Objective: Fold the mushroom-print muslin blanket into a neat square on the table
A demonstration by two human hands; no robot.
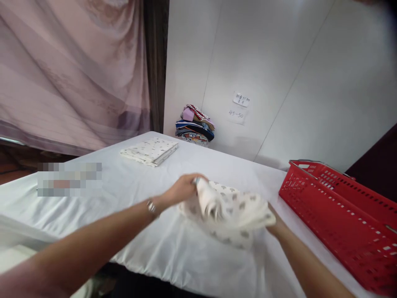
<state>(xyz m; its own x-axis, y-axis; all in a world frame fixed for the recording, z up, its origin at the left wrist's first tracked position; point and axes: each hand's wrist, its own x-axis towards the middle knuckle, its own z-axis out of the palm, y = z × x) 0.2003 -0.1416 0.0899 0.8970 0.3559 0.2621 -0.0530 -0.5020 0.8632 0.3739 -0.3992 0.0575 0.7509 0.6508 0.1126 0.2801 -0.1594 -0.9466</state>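
Note:
A white cloth with a grey print (235, 209) is bunched and partly folded between my hands above the table, blurred by motion. My left hand (186, 188) grips its left end, fingers closed on the fabric. At the cloth's right end, my right hand (274, 217) is mostly covered by the fabric, though it appears to grasp that side from behind. A folded white cloth with small dark marks (150, 151) lies flat farther back on the white-covered table (139, 223).
To the right stands a red perforated plastic basket (338, 215) with metal handles. Folded fabrics (195, 126) are stacked by the wall beyond the table. A pink curtain (74, 74) hangs at the left. Paper notes (240, 107) are on the wall. A pixelated patch hides something at left.

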